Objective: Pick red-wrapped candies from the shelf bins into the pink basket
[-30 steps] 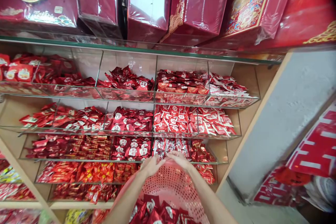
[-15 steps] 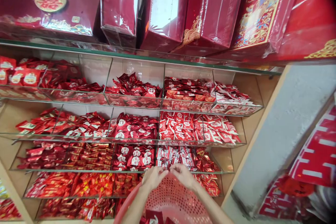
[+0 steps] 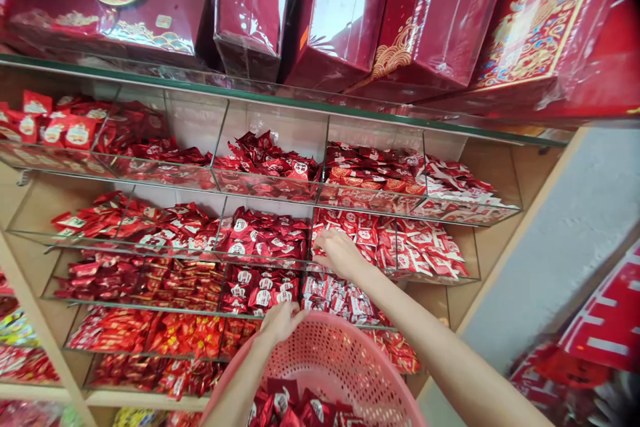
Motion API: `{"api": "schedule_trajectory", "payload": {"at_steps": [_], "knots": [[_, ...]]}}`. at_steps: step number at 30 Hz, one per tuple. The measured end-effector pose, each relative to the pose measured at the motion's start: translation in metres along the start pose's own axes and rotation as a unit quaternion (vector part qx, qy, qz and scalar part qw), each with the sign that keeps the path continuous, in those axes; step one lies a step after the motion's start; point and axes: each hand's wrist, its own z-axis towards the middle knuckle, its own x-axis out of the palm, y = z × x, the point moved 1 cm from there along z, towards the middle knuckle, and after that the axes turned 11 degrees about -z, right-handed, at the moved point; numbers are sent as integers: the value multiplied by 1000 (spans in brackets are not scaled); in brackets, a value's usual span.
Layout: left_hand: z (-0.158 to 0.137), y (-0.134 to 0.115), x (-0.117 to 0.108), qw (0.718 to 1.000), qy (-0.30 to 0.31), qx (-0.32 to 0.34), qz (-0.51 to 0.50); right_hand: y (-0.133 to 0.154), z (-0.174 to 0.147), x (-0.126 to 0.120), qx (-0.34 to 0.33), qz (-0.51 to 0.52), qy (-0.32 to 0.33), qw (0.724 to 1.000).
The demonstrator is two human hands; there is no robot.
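My left hand (image 3: 281, 323) is closed on the rim of a pink perforated plastic basket (image 3: 345, 340), at its far left side. Dark red wrapped packets (image 3: 300, 407) lie in the bottom of the basket. My right hand (image 3: 341, 253) reaches forward over the glass front of a shelf bin, its fingers loosely bent and a little apart. No packet shows in it. Just behind it are red-and-white packets (image 3: 367, 235) in their compartment. Dark red packets (image 3: 263, 237) with round white labels fill the compartment to its left.
Tiered glass-fronted bins hold several kinds of red packets (image 3: 187, 330). A glass shelf (image 3: 280, 95) above carries large boxes in clear wrap (image 3: 250, 7). A wooden side panel (image 3: 520, 233) and grey wall (image 3: 595, 193) stand at right, with red-and-white hanging goods (image 3: 607, 310).
My right hand has left the basket rim and moved up to the red-and-white packets. The left hand stays on the rim. More of the basket shows, and the view has shifted slightly.
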Motion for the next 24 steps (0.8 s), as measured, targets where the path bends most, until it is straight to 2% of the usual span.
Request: {"api": "schedule_trajectory", "payload": {"at_steps": [4, 7, 11, 14, 15, 16, 17, 19, 20, 21, 22, 24], "knots": [[2, 6, -3, 1000, 5, -6, 17, 0, 4, 11, -16, -10, 22, 1000], [2, 4, -3, 1000, 8, -3, 19, -4, 4, 7, -17, 4, 11, 1000], [1, 4, -3, 1000, 8, 5, 23, -9, -2, -12, -2, 58, -47, 997], [1, 5, -1, 1000, 6, 4, 24, -8, -16, -26, 49, 180, -124, 975], [1, 5, -1, 1000, 6, 1, 23, -5, -22, -28, 85, 253, -145, 953], [1, 5, 0, 1000, 6, 0, 23, -2, -29, -28, 126, 342, -155, 918], [1, 5, 0, 1000, 6, -2, 22, 3, -36, -25, 170, 440, -150, 869], [1, 4, 0, 1000, 8, -2, 19, 16, -49, -14, 244, 615, -107, 742], [1, 3, 0, 1000, 9, -3, 18, 23, -55, -8, 269, 675, -78, 683], [0, 3, -1, 1000, 11, -5, 17, 31, -60, -2, 285, 716, -54, 635], [0, 2, -1, 1000, 13, -8, 16, 37, -65, 4, 294, 742, -35, 602], [-2, 1, -2, 1000, 17, -15, 16, 46, -70, 13, 304, 767, -12, 565]]}}
